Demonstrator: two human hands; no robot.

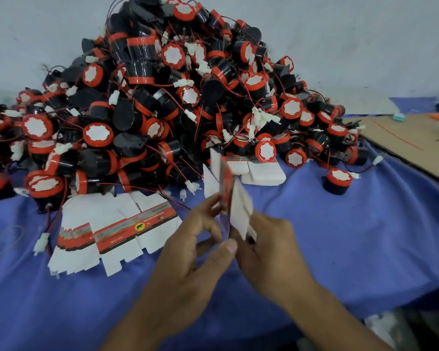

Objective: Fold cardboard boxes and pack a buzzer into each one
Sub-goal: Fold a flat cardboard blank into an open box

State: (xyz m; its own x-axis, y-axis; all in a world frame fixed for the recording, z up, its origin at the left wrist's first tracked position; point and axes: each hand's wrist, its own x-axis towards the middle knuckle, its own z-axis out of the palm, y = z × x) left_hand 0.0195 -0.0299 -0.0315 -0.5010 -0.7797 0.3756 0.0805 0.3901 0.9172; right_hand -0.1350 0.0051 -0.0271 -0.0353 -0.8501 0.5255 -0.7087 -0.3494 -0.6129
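A flat white and red cardboard box blank point(235, 198) stands on edge above the blue cloth, blurred, its flaps sticking out. My left hand point(195, 252) pinches its lower left side with thumb and fingers. My right hand point(269, 247) grips its lower right side from behind. A fanned stack of flat box blanks point(107, 231) lies on the cloth to the left. A large heap of black and red buzzers point(167, 97) with red wires and white connectors rises behind. One lone buzzer point(338, 181) sits at the right.
A blue cloth point(340, 236) covers the table. A second small stack of white blanks point(261, 172) lies at the heap's foot. A brown cardboard sheet point(411, 140) lies at the far right. A pale wall stands behind the heap.
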